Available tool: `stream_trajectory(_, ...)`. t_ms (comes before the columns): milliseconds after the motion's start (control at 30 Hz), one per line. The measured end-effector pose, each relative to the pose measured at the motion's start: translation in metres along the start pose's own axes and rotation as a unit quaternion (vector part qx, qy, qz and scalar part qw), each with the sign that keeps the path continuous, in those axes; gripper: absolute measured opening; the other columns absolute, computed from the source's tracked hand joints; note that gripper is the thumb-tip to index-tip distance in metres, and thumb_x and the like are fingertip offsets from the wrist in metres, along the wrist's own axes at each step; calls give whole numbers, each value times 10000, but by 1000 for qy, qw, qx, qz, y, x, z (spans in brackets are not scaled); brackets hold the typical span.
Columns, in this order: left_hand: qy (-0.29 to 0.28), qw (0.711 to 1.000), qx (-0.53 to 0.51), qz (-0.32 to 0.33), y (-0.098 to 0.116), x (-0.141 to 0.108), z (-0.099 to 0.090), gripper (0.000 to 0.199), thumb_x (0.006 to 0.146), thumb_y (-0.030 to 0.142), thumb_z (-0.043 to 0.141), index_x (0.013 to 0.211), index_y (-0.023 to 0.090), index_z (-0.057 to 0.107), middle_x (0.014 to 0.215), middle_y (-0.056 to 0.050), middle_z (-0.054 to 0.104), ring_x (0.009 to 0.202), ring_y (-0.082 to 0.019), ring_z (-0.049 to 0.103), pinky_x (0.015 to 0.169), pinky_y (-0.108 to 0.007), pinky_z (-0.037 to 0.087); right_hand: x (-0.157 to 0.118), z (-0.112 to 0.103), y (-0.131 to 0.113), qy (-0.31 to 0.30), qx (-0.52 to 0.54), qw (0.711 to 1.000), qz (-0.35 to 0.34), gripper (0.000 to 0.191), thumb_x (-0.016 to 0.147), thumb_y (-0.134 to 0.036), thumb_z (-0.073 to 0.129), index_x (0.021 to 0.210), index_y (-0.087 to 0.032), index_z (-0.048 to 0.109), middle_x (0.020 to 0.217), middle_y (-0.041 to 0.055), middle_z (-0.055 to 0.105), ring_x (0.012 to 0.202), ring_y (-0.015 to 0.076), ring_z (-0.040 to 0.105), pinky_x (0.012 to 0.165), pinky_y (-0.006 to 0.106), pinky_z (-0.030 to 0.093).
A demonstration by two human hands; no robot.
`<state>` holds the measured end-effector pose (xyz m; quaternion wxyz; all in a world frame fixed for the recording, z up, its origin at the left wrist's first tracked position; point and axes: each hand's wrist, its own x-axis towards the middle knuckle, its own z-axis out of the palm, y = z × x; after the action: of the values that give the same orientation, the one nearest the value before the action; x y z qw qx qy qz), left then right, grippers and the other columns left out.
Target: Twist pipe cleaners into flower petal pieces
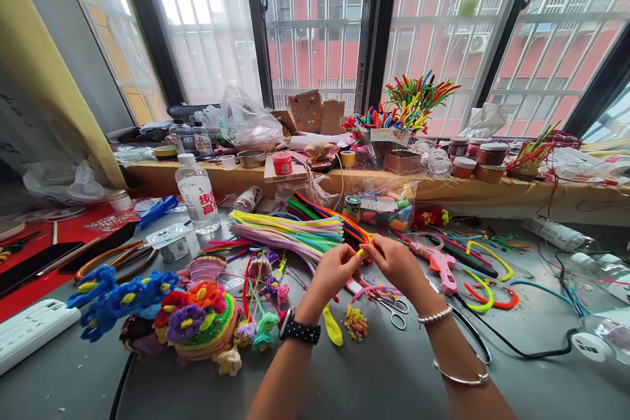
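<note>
Near the middle of the table, my left hand (336,270) and my right hand (390,261) meet with fingertips pinched on a small yellow piece (363,252), apparently pipe cleaner. Its full shape is hidden by the fingers. Behind my left hand lies a bundle of pastel pipe cleaners (290,231), and darker and orange ones (325,209) spread behind it. Below the hands rest a yellow-green fuzzy piece (333,326) and a small yellow and red cluster (356,323). Scissors (396,312) lie just under my right wrist.
Fuzzy flowers (197,315) and a water bottle (197,193) stand left. A pink glue gun (443,267) with a black cable lies right, near bent pipe cleaners (480,290). A cluttered ledge (236,176) runs behind. A white power strip (37,331) sits far left.
</note>
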<state>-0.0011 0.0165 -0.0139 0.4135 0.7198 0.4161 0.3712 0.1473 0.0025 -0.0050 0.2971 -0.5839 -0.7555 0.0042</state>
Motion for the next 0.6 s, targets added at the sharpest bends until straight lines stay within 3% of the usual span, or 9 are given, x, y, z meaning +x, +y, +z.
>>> stream_trajectory(167,-3,1000,5,0,5,-2,5,224,726,358,453,599,173,449,482,21,539,462,-117,527,471,-212,368,-1,-4,7,-1,38,999,-30,418,831,-444,314,541,-176,452,501,-4,511,472,113,436,466,212,263)
stream_trajectory(400,52,998,17,13,12,-3,9,233,714,350,469,559,179,435,451,29,526,433,-109,503,459,-213,350,-3,5,-4,111,-73,991,-21,402,856,-388,283,575,-172,473,553,36,568,501,137,496,468,229,233)
stream_trajectory(500,72,996,-49,8,11,-2,12,235,699,379,488,586,174,465,460,28,534,451,-112,509,483,-219,370,-3,5,-5,140,-68,988,-5,427,859,-416,249,593,-175,480,556,37,566,502,138,500,462,227,235)
stream_trajectory(600,41,985,-164,-34,11,0,16,324,677,466,495,642,147,538,529,4,567,485,-117,525,485,-223,378,-3,0,-1,117,4,993,7,421,850,-447,250,627,-183,490,529,9,536,478,126,475,456,215,247)
